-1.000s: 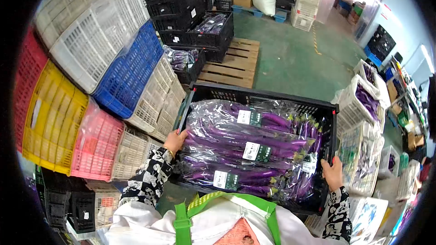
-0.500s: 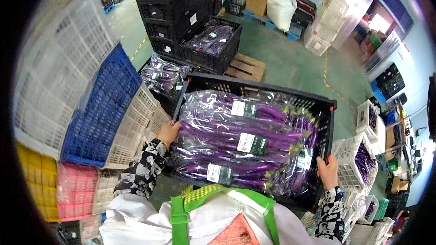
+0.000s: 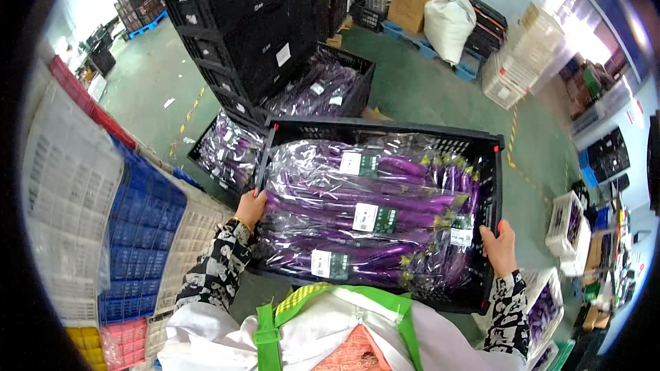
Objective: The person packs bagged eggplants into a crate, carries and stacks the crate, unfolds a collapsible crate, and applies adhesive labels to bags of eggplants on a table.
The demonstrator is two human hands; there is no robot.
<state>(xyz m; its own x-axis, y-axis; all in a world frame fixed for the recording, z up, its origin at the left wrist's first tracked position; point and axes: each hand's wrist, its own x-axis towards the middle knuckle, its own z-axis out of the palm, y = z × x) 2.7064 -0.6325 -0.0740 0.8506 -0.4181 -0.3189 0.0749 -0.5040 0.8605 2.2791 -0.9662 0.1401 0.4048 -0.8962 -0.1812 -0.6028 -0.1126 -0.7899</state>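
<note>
1. Many crates stand piled at the left: white ones (image 3: pixel 65 185), blue ones (image 3: pixel 141 247), with pink ones (image 3: pixel 125 342) lower down.
2. One tall black stack (image 3: pixel 237 34) rises ahead, left of centre.
3. One black crate, the held crate (image 3: pixel 385 126), is just in front of the person's torso, between both hands, open side up.
4. Two more black crates hold bagged eggplants: one (image 3: pixel 363 99) right beside the stack, the other (image 3: pixel 218 180) lower, near the held crate's left corner.
5. One white sack (image 3: pixel 448 24) stands farther off beside a cardboard box (image 3: pixel 411 1).
6. Several bags of purple eggplants (image 3: pixel 316 196) lie in the held crate, most lengthwise; at the right end, some run crosswise.
7. Two hands, well apart: the left hand (image 3: pixel 249 207) grips the left side, the right hand (image 3: pixel 501 249) the right side, thumb up.
8. White-and-green labels (image 3: pixel 364 217) show on the bags.
</note>
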